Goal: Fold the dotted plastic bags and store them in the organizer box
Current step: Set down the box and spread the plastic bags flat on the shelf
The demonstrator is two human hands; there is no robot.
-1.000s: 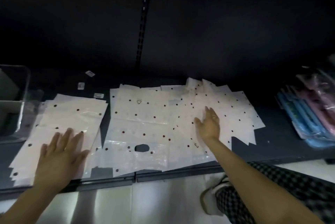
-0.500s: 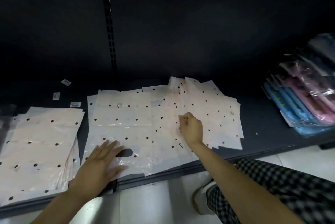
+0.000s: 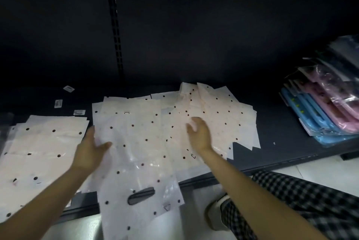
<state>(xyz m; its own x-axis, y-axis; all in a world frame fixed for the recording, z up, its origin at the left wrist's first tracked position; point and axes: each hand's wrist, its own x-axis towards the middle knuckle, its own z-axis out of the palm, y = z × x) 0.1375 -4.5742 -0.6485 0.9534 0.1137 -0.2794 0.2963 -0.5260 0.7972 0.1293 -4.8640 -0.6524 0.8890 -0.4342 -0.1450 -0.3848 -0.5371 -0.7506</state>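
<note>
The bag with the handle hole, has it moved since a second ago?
Yes. The bag with the handle hole has slid toward the person, now hanging past the shelf's front edge.

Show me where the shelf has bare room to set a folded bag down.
Bare shelf lies between the spread bags and the blue and pink packs, and behind the bags by the labels. Centre and left pile are crowded.
</note>
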